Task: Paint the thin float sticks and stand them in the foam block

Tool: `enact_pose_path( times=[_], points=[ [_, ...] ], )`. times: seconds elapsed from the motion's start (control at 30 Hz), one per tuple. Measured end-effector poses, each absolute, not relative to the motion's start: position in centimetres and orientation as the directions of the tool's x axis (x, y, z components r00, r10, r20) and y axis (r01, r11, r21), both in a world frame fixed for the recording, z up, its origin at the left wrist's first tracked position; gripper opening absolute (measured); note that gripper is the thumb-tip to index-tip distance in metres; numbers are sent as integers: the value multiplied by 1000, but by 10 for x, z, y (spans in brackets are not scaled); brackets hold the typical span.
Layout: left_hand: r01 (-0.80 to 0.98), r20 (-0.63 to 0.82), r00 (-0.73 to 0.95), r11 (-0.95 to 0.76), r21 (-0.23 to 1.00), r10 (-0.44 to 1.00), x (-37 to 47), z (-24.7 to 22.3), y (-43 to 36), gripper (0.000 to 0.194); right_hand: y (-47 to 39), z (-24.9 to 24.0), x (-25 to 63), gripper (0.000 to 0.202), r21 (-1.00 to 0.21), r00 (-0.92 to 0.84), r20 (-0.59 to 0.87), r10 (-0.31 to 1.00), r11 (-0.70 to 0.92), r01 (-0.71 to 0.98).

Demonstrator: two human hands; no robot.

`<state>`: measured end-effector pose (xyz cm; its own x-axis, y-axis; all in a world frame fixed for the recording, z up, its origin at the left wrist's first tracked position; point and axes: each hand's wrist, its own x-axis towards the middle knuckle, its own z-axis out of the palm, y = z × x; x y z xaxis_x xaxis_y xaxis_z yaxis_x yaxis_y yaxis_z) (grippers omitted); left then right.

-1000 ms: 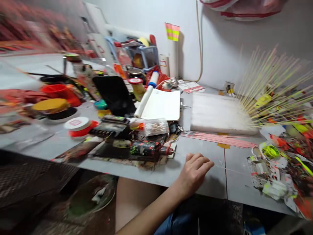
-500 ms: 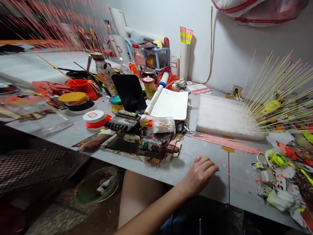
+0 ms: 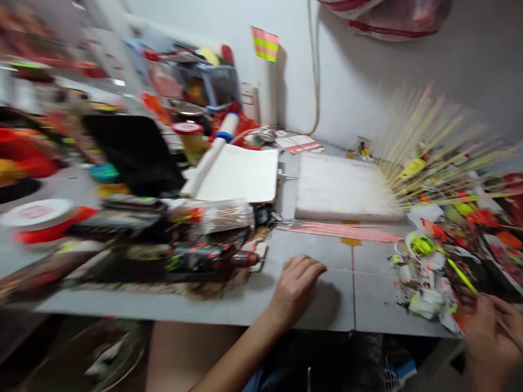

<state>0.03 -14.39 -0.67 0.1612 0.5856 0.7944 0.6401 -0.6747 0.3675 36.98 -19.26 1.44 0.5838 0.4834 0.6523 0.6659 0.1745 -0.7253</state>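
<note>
My left hand [image 3: 297, 288] rests on the grey tabletop, knuckles up and fingers curled together. What they hold, if anything, is hidden; a fine pale line runs from beside the fingertips to the right. At the lower right edge my right hand [image 3: 492, 337] is partly blurred, its fingers closed on a thin yellow-tipped stick [image 3: 462, 276] that slants over the clutter. Beyond my left hand lies a bundle of thin pink sticks [image 3: 347, 231]. Behind it, a white foam block [image 3: 339, 185] has many thin yellow-green sticks [image 3: 425, 147] standing fanned out at its right end.
Scraps and a yellow-green ring [image 3: 422, 244] are heaped at the right. To the left are an open notebook [image 3: 245, 173], a bag of cotton swabs [image 3: 226, 216], a paint-spattered bottle [image 3: 200, 257], a black upright panel [image 3: 133, 152] and a white-lidded jar [image 3: 38, 213].
The view has swung to the right, blurring the left side. My right hand has come into view at the lower right, on the yellow-tipped stick. The left hand stays on the tabletop.
</note>
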Motion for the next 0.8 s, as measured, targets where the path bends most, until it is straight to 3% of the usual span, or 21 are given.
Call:
enact_pose_path(
  times=[0.2, 0.37, 0.63, 0.8],
  points=[
    [643, 822, 159, -689, 334, 547, 8, -3, -127, 12, -201, 18, 340, 32, -723, 587, 664, 462, 197, 663],
    [649, 825, 232, -713, 263, 516, 20, -2, -125, 11, -207, -5, 329, 20, -687, 534, 696, 480, 228, 690],
    [660, 802, 316, -724, 198, 507, 14, -8, -122, 12, -206, -33, 302, 1, -728, 481, 682, 551, 441, 525],
    [667, 811, 284, -713, 216, 512, 12, -15, -120, 14, -208, -39, 289, 7, -672, 383, 718, 581, 435, 599]
  ],
)
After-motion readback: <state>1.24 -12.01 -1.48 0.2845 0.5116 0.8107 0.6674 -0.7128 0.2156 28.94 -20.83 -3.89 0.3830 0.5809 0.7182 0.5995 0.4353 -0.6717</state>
